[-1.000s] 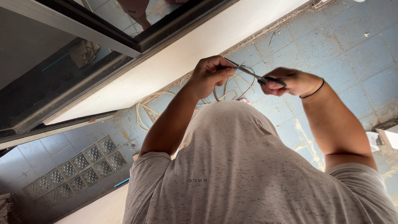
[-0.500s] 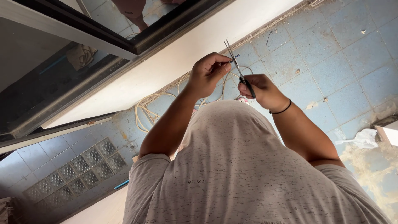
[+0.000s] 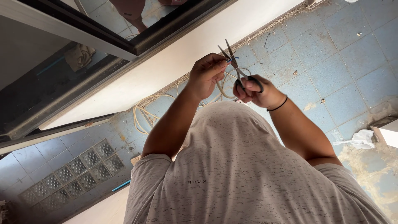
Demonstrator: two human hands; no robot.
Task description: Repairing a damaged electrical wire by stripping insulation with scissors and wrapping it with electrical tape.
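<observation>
A pair of scissors with slim metal blades and black plastic handles [image 3: 240, 72] is held in the right hand [image 3: 259, 91], the fingers [image 3: 248, 84] threaded through and closed around the black loops. The blades are spread apart and point up and away from the body. A thin cream-white cable [image 3: 226, 85] is pinched in the left hand [image 3: 207, 74], the fingers [image 3: 217, 66] clenched on it right at the blade crossing; a small blue bit is seen at that pinch point, what it is cannot be told. Both hands are raised in front of the chest, close together, nearly touching. A thin black band [image 3: 278, 105] is worn on the right wrist. The rest of the cream cable is seen looped loosely on the blue tiled floor [image 3: 331, 58] below the hands. A grey speckled t-shirt [image 3: 248, 178] fills the lower frame. A white ledge [image 3: 182, 58] and a dark-framed glass panel [image 3: 83, 49] are seen to the left, glass blocks [image 3: 78, 170] lower left. A crumpled white plastic piece [image 3: 360, 139] lies on the floor at right.
</observation>
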